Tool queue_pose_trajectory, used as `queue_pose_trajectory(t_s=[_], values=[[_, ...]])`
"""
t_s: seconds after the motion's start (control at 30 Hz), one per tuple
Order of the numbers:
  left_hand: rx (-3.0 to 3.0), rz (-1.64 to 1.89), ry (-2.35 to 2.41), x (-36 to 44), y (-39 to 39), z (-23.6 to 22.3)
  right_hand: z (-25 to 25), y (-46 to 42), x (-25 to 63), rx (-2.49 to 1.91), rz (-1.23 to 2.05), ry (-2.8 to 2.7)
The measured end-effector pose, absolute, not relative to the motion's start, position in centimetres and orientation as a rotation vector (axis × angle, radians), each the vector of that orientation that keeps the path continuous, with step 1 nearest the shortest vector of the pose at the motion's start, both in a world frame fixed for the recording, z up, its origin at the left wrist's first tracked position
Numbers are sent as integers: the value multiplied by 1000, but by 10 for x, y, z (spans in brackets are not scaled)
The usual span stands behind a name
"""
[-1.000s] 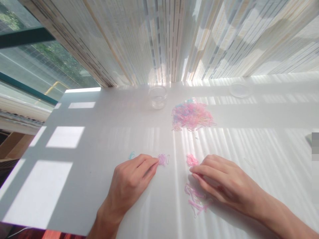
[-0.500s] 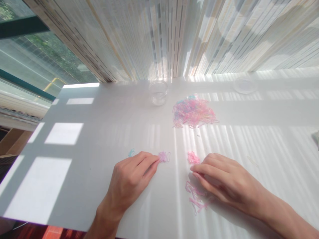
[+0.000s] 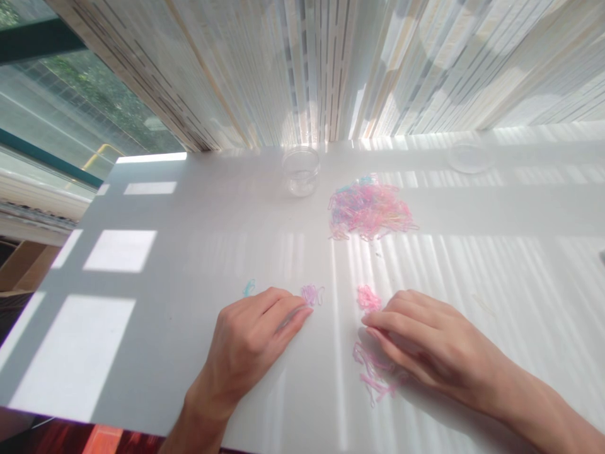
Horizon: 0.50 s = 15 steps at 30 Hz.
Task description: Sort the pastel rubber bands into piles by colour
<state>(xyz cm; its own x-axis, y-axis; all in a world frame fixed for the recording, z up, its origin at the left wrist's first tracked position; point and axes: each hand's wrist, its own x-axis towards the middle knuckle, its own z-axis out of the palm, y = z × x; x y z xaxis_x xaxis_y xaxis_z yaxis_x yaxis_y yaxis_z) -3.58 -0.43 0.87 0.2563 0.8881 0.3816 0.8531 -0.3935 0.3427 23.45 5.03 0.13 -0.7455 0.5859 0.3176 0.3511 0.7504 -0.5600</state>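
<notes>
Tiny translucent elastic bands lie in 1 main pile of pink, blue and yellow on a white tabletop. Nearer the person are 3 small groups: lilac bands, a pink clump and a loose pink scatter. Left hand rests with its fingertips just beside the lilac bands. Right hand lies just below the pink clump, its fingers partly over the scatter. Hands well apart, neither clamped on anything visible; fingers hide any contact, so a pinched band cannot be ruled out. 1 blue band lies just past the left hand. Farther off: clear plastic cup, contents hard to make out, and a clear round disc near a striped curtain.
</notes>
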Motion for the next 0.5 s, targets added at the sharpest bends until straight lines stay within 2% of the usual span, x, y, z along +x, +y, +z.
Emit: queue_pose_trajectory(t_s=[0.33, 0.5], values=[[2427, 825, 1751, -33, -4, 7, 3, 51, 234, -704, 630, -2473], [2610, 746, 1646, -25, -5, 6, 2, 51, 234, -692, 615, -2477]])
